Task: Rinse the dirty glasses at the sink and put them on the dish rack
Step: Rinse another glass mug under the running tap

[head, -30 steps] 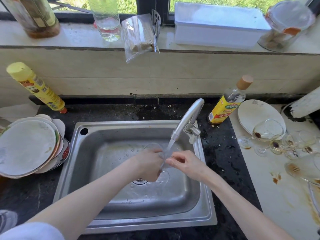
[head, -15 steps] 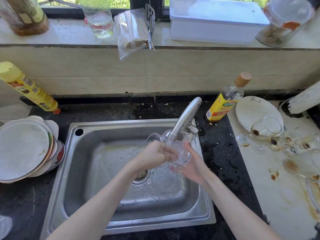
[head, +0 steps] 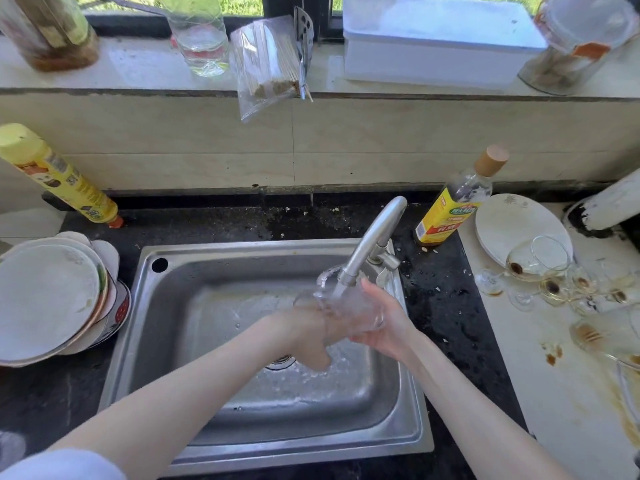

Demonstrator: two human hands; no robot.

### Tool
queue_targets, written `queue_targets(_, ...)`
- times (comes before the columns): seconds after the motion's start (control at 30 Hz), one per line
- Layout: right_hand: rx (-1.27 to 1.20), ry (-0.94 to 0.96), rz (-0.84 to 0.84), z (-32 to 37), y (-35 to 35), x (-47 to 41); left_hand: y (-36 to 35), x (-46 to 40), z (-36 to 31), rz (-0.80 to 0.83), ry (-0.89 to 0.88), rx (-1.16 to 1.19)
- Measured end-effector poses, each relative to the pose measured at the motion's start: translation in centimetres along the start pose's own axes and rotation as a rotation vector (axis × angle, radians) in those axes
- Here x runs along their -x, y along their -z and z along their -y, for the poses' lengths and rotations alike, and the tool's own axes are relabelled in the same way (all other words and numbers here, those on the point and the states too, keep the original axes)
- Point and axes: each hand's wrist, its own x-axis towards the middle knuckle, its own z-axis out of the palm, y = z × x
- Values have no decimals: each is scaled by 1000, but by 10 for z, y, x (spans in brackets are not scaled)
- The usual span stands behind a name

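Over the rectangular stainless steel sink (head: pixel 166 327), under the curved metal tap (head: pixel 372 242), a clear drinking glass (head: pixel 343 311) takes the running water straight inside. The right hand (head: pixel 381 323) cradles it in a curled grip, steadying it; the left hand (head: pixel 308 336) wraps its near side, seemingly rubbing. Stained wine glasses (head: pixel 547 275) wait on the pale right worktop (head: pixel 554 393).

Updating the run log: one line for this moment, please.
stage: rinsing | glass: under faucet | left hand, right hand: holding glass

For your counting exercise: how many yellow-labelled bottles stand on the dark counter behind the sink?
2: a yellow spray bottle leaning at back left, and a cork-topped bottle right of the tap. None seems hidden.
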Motion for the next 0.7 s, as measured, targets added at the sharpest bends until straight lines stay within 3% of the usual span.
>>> queue_targets(0.1,-47,37,8,-1,3,-1,12,7,-10,-34,-24,974)
queue_targets(0.17,-134,29,20,0,4,-2,22,8,-20,-115,5,1170)
queue_targets(0.2,-171,7,29,2,4,-1,23,7,-23,-133,14,1059)
queue_targets(0.3,-314,-84,86,-1,8,-4,20,3,-18,-101,60,175)
queue_targets(0.37,-419,-131,63,-9,11,-6,17,-2,-15,-168,119,-192)
queue_targets(0.5,-455,-182,65,-20,22,-10,15,-8,-25,-332,-24,-327)
queue_targets(0.7,-256,-229,100,-14,21,-6,16,-3,-22,-224,-89,-350)
